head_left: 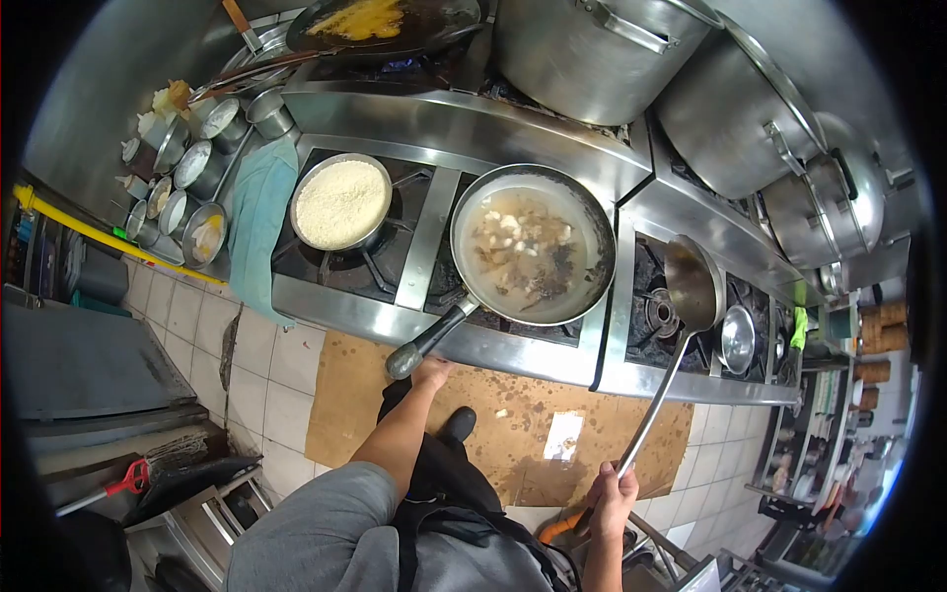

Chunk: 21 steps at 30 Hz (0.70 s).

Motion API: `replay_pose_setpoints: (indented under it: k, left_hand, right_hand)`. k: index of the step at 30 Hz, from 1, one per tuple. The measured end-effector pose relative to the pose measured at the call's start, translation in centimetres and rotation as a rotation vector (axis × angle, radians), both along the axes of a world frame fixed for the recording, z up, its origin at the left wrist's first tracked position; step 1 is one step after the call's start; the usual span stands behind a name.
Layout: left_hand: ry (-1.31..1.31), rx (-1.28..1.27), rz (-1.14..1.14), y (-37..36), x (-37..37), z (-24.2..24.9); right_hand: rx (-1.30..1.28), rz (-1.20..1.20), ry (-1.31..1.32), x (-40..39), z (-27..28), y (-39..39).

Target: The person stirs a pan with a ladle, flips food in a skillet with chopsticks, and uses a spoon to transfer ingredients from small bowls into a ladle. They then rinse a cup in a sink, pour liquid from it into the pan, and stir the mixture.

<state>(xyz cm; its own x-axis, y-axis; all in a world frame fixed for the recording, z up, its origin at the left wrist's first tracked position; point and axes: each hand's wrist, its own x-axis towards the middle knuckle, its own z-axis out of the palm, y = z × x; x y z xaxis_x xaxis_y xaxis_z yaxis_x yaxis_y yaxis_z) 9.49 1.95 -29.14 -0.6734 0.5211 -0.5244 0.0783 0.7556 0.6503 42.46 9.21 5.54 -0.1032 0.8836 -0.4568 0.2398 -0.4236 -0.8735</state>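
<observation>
My right hand [614,501] grips the long handle of a large ladle [693,286]. The ladle's wide bowl hangs over the right-hand burner [659,314]. At the stove's front edge, just below a frying pan's black handle, is my left hand [432,372]; its fingers are hidden under the edge. The frying pan [604,242] sits on the middle burner, holding cloudy liquid with pale and brown pieces. To its left, a round pot [367,242] is heaped with a pale, crumbly food.
A teal cloth [264,212] drapes over the stove's left side, beside several small metal containers [202,168]. Large stockpots [602,59] stand behind, and a dark pan [434,25] holds yellow residue. A metal bowl [737,340] rests at right. Stained cardboard [345,414] covers the floor.
</observation>
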Motion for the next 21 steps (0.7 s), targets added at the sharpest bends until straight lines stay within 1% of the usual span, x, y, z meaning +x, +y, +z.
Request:
replay_pose_setpoints:
  k: [1, 3, 5, 7, 9, 10, 11, 12, 13, 15, 16, 17, 18, 19, 21]
  left_hand:
    - [0.001, -0.001, 0.002, 0.0, -0.1, 0.4]
    - [0.084, -0.020, -0.007, 0.1, 0.1, 1.8]
    - [0.058, -0.023, -0.008, 0.1, 0.1, 2.1]
    - [0.033, -0.027, -0.004, -0.3, -0.1, 1.9]
    - [0.158, -0.122, 0.038, -1.3, -0.1, 0.7]
    - [0.163, -0.122, 0.045, -2.2, -0.6, 1.5]
    - [-0.032, -0.059, -0.082, -3.6, -1.4, 3.1]
    - [-0.228, 0.005, -0.211, -4.8, -2.1, 4.9]
    - [-0.220, 0.007, -0.212, -5.9, -2.6, 6.8]
    - [-0.667, 0.142, 0.093, -7.9, -3.4, 11.0]
    - [-0.662, 0.145, 0.093, -8.5, -4.1, 12.9]
    - [-0.818, 0.233, 0.159, -8.6, -5.2, 15.0]
    - [-0.974, 0.319, 0.227, -8.6, -6.1, 17.2]
    - [-0.969, 0.317, 0.226, -8.3, -6.7, 20.1]
    - [-1.124, 0.510, 0.106, -6.1, -7.4, 26.1]
  right_hand:
    - [-0.020, 0.002, -0.001, -0.2, 0.2, -0.1]
    - [-0.037, 0.006, 0.033, -0.1, 0.0, -0.2]
    - [-0.057, 0.013, 0.069, -0.6, 0.5, -0.1]
    - [-0.021, 0.200, 0.021, -1.4, 1.9, 0.0]
    - [-0.061, 0.254, 0.007, -3.4, 4.3, 0.8]
    - [-0.095, 0.306, -0.006, -4.7, 5.1, 1.5]
    - [-0.092, 0.311, 0.001, -6.4, 5.4, 2.0]
    - [-0.066, 0.364, -0.044, -8.1, 5.7, 2.5]
    - [-0.040, 0.416, -0.088, -9.4, 5.9, 3.1]
    - [-0.063, 0.482, -0.097, -11.1, 4.4, 4.3]
    - [-0.067, 0.499, -0.082, -12.1, 4.1, 4.6]
    - [-0.062, 0.502, -0.078, -12.8, 4.2, 5.1]
    - [-0.112, 0.535, -0.081, -13.4, 4.4, 5.3]
    - [-0.163, 0.566, -0.081, -13.8, 4.4, 5.2]
    - [-0.158, 0.565, -0.073, -14.0, 4.1, 4.7]
